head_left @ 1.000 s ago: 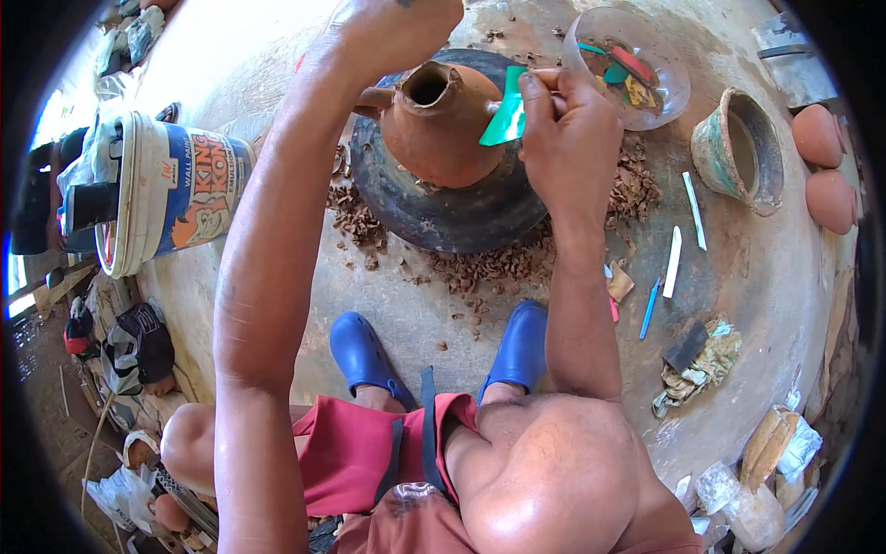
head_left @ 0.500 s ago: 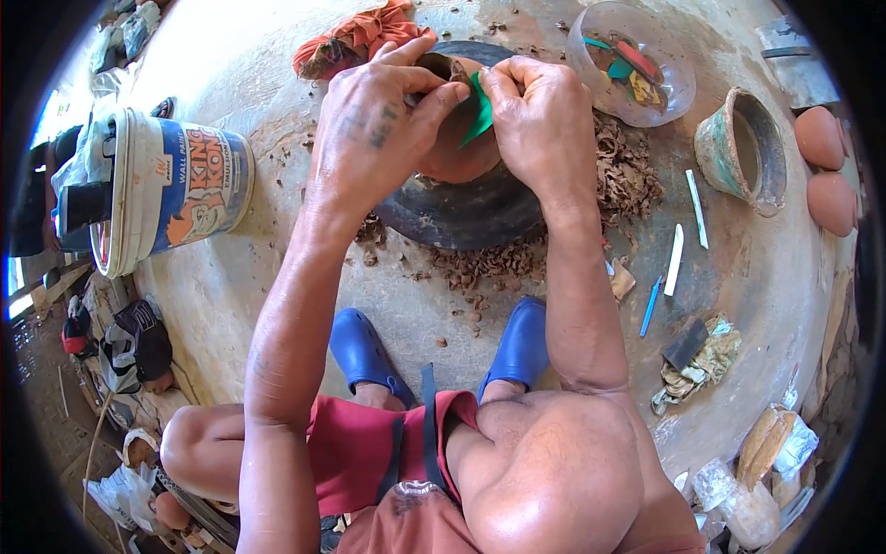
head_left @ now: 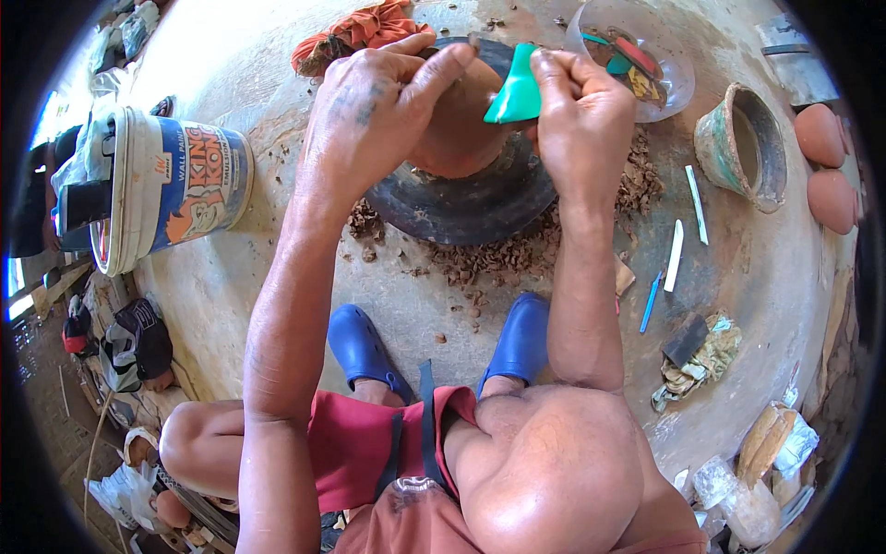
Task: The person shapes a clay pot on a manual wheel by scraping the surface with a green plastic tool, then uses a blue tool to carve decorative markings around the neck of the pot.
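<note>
A brown clay pot (head_left: 457, 138) sits on a round dark turntable (head_left: 461, 217) in front of me. My left hand (head_left: 365, 115) grips the pot's upper left side, its thumb stretched across the top; the other fingertips are partly hidden. Pinched between the thumb and fingers of my right hand (head_left: 586, 120) is a thin, flexible green scraper (head_left: 517, 97). The scraper is at the pot's right side, its broad face turned toward me; I cannot tell whether it touches the clay. Clay shavings (head_left: 489, 266) lie around the turntable.
An orange cloth (head_left: 365, 32) lies behind the turntable. A clear bowl (head_left: 678, 88) of tools and a clay-smeared tub (head_left: 715, 138) stand right, near white sticks (head_left: 676, 257) and a blue tool (head_left: 652, 303). A paint bucket (head_left: 208, 185) lies left. Blue clogs (head_left: 517, 342) are below.
My right hand has moved right and slightly down, away from the pot's top, turning the green scraper broadside. The left thumb has shifted up over the pot's top.
</note>
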Demonstrator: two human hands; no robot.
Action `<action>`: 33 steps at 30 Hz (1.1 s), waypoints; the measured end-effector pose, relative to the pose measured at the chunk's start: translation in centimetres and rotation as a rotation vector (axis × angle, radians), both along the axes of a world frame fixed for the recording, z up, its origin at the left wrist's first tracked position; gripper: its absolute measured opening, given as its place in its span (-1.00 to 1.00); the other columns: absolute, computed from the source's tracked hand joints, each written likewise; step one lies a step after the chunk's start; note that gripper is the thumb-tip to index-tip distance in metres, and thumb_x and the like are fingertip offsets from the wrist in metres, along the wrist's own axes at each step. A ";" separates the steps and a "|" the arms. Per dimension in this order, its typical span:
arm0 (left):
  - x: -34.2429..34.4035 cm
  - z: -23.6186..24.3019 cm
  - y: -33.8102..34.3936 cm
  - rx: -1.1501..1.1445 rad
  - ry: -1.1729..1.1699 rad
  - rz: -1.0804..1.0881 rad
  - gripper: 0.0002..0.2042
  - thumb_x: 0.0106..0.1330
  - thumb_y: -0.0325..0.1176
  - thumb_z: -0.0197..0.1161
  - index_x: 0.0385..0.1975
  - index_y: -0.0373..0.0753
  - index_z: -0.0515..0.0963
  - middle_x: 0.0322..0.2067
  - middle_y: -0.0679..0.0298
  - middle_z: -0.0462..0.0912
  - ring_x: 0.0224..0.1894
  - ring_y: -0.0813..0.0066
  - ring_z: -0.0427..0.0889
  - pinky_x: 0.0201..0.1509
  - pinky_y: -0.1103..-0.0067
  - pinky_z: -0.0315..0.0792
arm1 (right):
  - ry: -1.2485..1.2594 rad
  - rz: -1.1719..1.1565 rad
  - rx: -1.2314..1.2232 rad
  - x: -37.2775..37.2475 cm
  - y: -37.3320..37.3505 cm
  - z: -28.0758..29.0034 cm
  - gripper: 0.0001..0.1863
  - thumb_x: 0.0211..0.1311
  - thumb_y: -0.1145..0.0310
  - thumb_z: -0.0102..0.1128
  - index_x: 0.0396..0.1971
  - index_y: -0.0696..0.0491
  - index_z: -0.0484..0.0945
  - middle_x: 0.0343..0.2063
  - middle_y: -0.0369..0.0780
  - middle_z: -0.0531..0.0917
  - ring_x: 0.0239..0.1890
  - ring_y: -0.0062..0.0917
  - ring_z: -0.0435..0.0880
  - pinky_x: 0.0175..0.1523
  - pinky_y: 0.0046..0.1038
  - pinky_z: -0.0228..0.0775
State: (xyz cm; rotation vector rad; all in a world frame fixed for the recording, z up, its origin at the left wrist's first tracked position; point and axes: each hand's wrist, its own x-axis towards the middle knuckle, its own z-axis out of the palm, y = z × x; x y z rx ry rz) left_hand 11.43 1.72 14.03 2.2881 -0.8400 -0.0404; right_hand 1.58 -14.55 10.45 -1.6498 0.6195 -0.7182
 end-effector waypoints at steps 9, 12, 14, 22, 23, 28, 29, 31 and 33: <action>0.1 0.3 0.0 0.076 0.056 0.010 -0.53 0.57 0.03 0.26 -0.04 -0.35 0.78 0.23 0.04 0.72 0.14 0.21 0.80 0.25 0.42 0.57 | 0.208 0.087 -0.390 0.1 2.3 0.1 -0.78 0.32 0.34 0.33 -0.40 0.20 0.73 -0.50 0.11 0.73 -0.36 0.04 0.80 -0.22 -0.07 0.65; -0.3 0.4 -0.2 0.078 0.057 0.011 -0.56 0.55 0.00 0.27 -0.04 -0.32 0.79 0.26 0.02 0.69 0.17 0.18 0.78 0.26 0.40 0.57 | 0.173 0.092 -0.488 0.6 3.0 0.1 -0.75 0.35 0.34 0.28 -0.45 0.21 0.70 -0.51 0.16 0.70 -0.37 0.10 0.76 -0.23 -0.01 0.62; -0.4 0.5 -0.2 0.069 0.071 0.008 -0.57 0.54 -0.01 0.28 -0.04 -0.31 0.79 0.28 0.00 0.67 0.19 0.16 0.78 0.26 0.40 0.58 | 0.180 0.076 -0.393 0.7 3.2 0.3 -0.76 0.35 0.36 0.27 -0.45 0.23 0.70 -0.51 0.17 0.69 -0.38 0.13 0.74 -0.27 -0.01 0.60; -0.8 0.5 -0.1 0.094 0.003 -0.006 -0.62 0.51 -0.09 0.35 -0.09 -0.37 0.79 0.25 -0.04 0.69 0.18 0.17 0.78 0.26 0.40 0.58 | -0.118 0.105 0.146 0.6 4.2 0.1 -0.75 0.49 0.36 0.26 -0.36 0.23 0.70 -0.61 -0.14 0.70 -0.63 -0.46 0.71 -0.49 -0.38 0.49; -0.9 0.6 0.0 0.099 0.005 -0.002 -0.62 0.51 -0.09 0.35 -0.09 -0.37 0.79 0.25 -0.04 0.69 0.18 0.17 0.78 0.26 0.40 0.58 | -0.208 0.129 0.213 0.4 4.3 0.1 -0.77 0.53 0.36 0.25 -0.29 0.20 0.72 -0.58 -0.23 0.69 -0.64 -0.56 0.65 -0.53 -0.48 0.46; -1.8 2.3 -0.7 -0.337 -0.018 -0.054 -0.72 0.51 -0.25 0.39 0.00 -0.33 0.78 -0.05 0.08 0.85 -0.01 0.32 0.83 0.09 0.49 0.66 | -0.508 0.171 0.218 -0.2 3.7 2.1 -0.80 0.57 0.40 0.25 -0.31 0.17 0.67 -0.61 -0.33 0.64 -0.66 -0.74 0.58 -0.59 -0.61 0.38; -1.4 2.2 -1.6 -0.299 -0.028 -0.081 -0.72 0.55 -0.30 0.33 0.10 -0.31 0.73 -0.09 0.07 0.85 -0.02 0.36 0.80 0.10 0.46 0.63 | -0.516 0.176 0.102 -0.7 2.5 2.2 -0.81 0.56 0.36 0.29 -0.17 0.19 0.71 -0.54 -0.26 0.68 -0.66 -0.64 0.59 -0.59 -0.57 0.38; 0.2 3.2 -2.7 -0.386 -0.064 -0.174 -0.75 0.57 -0.36 0.27 0.09 -0.32 0.72 -0.22 0.11 0.84 -0.05 0.46 0.75 0.06 0.46 0.60 | -0.608 0.122 0.094 -0.7 0.7 3.3 -0.81 0.56 0.35 0.30 -0.16 0.19 0.71 -0.53 -0.25 0.69 -0.66 -0.64 0.58 -0.60 -0.57 0.38; 0.0 4.7 -3.2 -0.476 -0.030 -0.077 -0.80 0.58 -0.37 0.26 -0.02 -0.32 0.75 -0.23 0.16 0.85 -0.07 0.54 0.77 -0.02 0.52 0.61 | -0.684 0.061 0.067 -1.3 -1.0 3.3 -0.81 0.56 0.35 0.30 -0.15 0.18 0.72 -0.53 -0.24 0.70 -0.66 -0.64 0.58 -0.60 -0.57 0.37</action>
